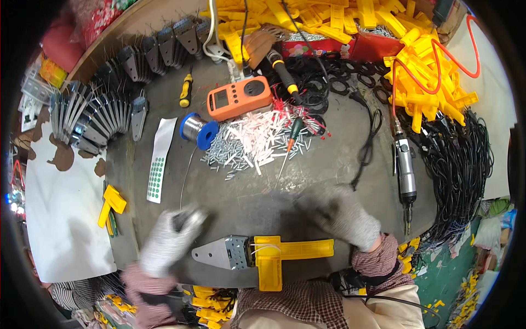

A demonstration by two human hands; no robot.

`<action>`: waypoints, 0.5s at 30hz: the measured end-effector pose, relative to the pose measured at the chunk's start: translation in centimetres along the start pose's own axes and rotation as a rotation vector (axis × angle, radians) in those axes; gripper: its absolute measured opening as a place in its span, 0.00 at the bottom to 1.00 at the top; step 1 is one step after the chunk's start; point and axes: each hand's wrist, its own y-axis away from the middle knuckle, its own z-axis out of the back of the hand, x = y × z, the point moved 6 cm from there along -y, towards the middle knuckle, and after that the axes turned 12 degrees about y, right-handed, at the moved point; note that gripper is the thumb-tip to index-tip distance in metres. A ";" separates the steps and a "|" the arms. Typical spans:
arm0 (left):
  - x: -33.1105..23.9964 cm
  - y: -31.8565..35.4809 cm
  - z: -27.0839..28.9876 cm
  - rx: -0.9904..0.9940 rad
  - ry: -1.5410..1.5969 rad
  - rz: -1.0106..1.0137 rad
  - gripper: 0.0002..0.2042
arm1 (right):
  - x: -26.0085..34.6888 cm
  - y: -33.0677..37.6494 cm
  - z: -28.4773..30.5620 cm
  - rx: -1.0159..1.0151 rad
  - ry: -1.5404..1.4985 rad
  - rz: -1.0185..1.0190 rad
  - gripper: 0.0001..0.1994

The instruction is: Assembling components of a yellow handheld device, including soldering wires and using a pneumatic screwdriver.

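Observation:
In grey gloves, both hands are over the dark worktable. My left hand (pixel 172 238), fingers curled, is left of a grey metal bracket (pixel 219 254); whatever it may hold is hidden. Thin solder wire (pixel 189 175) runs from a blue spool (pixel 198 131) down toward that hand. The pointed bracket lies flat against a yellow plastic T-shaped piece (pixel 269 263), a short white wire looping over the joint. My right hand (pixel 345 216) is above and right of the yellow arm, its fingers smeared by motion. Farther off lies a green-handled screwdriver (pixel 295 134).
Behind are an orange meter (pixel 239 98) and a heap of white sleeves and metal pins (pixel 252 137). A pneumatic screwdriver (pixel 405 170) with a red hose and black cables (pixel 460 159) lie right. Metal brackets (pixel 90 115) stand left, near a green-dotted sticker strip (pixel 159 164). Yellow parts (pixel 427 77) pile up back right.

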 end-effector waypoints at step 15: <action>-7.8 -3.5 -3.8 0.121 -0.328 -0.351 0.21 | -4.0 1.7 0.1 -0.068 -0.231 -0.196 0.11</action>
